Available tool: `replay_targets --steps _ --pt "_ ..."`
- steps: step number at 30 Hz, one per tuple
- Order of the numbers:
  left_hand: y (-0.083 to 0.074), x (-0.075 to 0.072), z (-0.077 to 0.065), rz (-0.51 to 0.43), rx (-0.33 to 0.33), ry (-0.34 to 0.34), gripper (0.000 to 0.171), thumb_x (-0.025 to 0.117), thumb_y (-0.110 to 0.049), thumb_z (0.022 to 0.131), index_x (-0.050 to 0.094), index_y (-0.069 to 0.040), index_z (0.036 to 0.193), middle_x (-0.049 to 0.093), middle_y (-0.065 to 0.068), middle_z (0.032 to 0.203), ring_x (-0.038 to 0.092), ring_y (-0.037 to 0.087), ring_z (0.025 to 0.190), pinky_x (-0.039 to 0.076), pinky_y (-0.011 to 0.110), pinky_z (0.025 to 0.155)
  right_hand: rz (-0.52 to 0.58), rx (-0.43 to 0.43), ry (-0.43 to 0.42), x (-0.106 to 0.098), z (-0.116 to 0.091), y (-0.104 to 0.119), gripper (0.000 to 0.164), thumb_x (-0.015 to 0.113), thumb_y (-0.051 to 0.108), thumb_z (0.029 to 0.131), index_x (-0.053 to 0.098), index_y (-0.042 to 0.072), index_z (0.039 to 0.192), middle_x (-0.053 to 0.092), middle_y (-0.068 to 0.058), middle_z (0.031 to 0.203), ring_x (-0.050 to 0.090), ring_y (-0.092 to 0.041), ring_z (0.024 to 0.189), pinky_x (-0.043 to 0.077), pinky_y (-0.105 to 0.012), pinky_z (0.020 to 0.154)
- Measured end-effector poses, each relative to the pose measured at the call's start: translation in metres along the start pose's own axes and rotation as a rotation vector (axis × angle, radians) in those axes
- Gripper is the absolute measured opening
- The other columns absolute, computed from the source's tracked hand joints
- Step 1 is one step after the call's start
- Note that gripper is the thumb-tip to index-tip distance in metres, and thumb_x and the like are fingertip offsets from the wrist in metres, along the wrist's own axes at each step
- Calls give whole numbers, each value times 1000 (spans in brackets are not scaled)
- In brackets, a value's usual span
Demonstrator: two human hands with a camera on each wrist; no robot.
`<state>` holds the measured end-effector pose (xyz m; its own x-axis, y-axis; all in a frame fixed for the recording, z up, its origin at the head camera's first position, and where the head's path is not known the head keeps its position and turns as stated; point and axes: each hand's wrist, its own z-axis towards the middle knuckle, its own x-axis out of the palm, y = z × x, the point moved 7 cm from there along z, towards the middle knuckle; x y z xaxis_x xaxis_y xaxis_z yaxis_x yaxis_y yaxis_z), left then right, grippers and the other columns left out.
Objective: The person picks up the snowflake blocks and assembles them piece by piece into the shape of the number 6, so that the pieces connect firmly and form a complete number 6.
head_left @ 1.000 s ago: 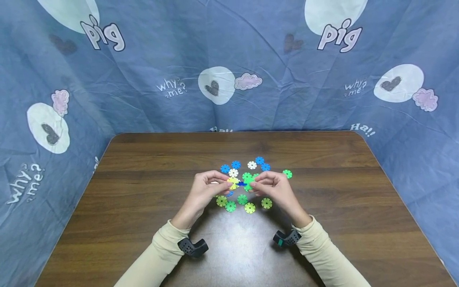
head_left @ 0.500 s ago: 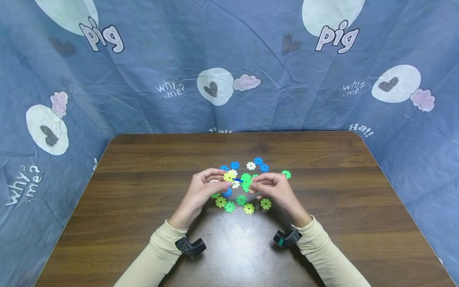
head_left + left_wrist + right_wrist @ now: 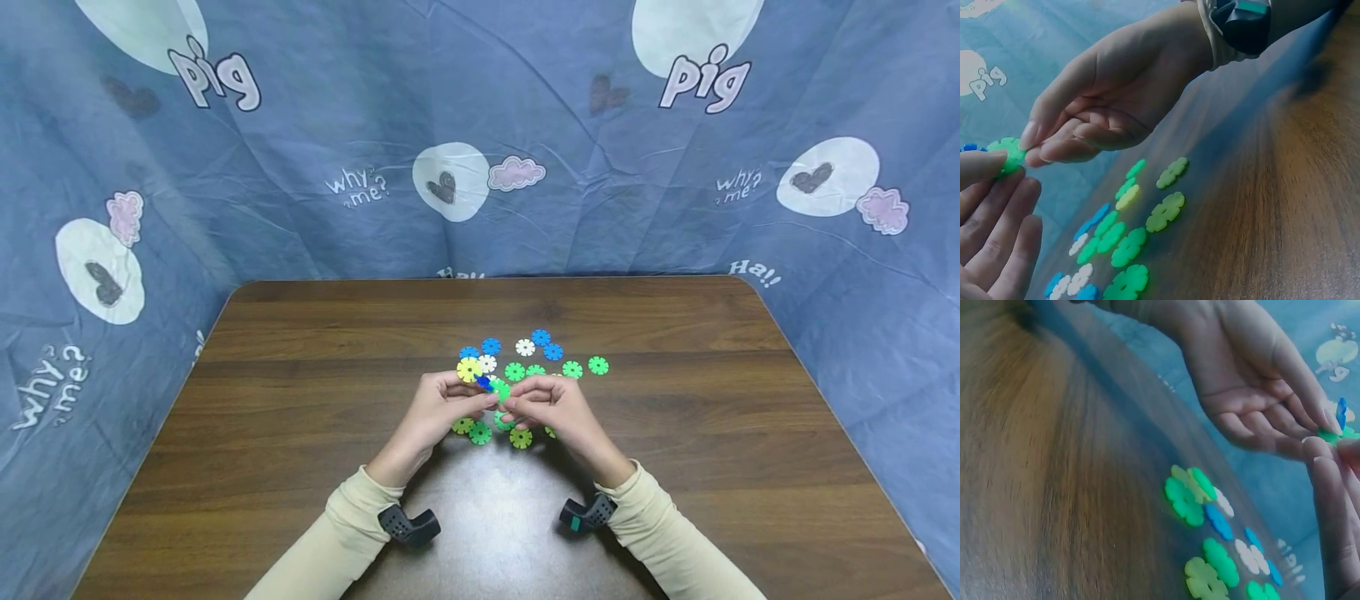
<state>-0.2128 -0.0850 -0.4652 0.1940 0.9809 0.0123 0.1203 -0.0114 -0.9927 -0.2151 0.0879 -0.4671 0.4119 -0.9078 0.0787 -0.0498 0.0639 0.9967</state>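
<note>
Pinching one green disc (image 3: 501,390) with our left hand (image 3: 442,408) and right hand (image 3: 553,408), kept close together, we are holding it above the table (image 3: 675,400). A dark blue piece (image 3: 483,382) is sitting between it and a yellow disc (image 3: 468,369), while loose discs (image 3: 572,369) are lying below.

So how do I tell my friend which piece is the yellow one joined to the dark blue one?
Over the brown table, find where the left hand and right hand meet. They hold a little chain: green piece, dark blue piece, then, at its left end, the yellow piece. Unlike the yellowish pieces lying on the table, it's held up.
</note>
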Motion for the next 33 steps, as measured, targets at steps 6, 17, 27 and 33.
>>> replay_targets --steps 6,17,27,33 --pt "-4 -3 0 -53 -3 0 21 76 -4 90 68 8 105 78 4 85 77 17 79 65 43 80 -218 -9 70 -4 0 4 22 74 8 94 71 -8 109 76 -27 97 77 -26 76 65 -38 66" --pt "-8 -11 2 -167 16 -16 18 71 4 92 62 9 106 75 1 81 79 17 80 64 43 83 -879 -106 255 -4 0 -1 29 91 18 77 74 7 98 69 1 82 61 -2 71 54 -18 67" --pt "-7 -15 2 -144 7 -34 25 73 2 91 61 10 112 75 2 84 80 28 83 62 52 86 -862 -68 287 -2 1 -8 25 90 14 78 69 9 90 68 2 81 59 0 68 53 -19 65" --pt "-6 -13 3 -170 20 -31 23 73 5 91 62 11 111 74 0 82 78 17 77 64 47 83 -792 -84 287 -2 1 -9 22 86 8 82 66 8 92 70 1 81 63 -2 71 56 -21 66"
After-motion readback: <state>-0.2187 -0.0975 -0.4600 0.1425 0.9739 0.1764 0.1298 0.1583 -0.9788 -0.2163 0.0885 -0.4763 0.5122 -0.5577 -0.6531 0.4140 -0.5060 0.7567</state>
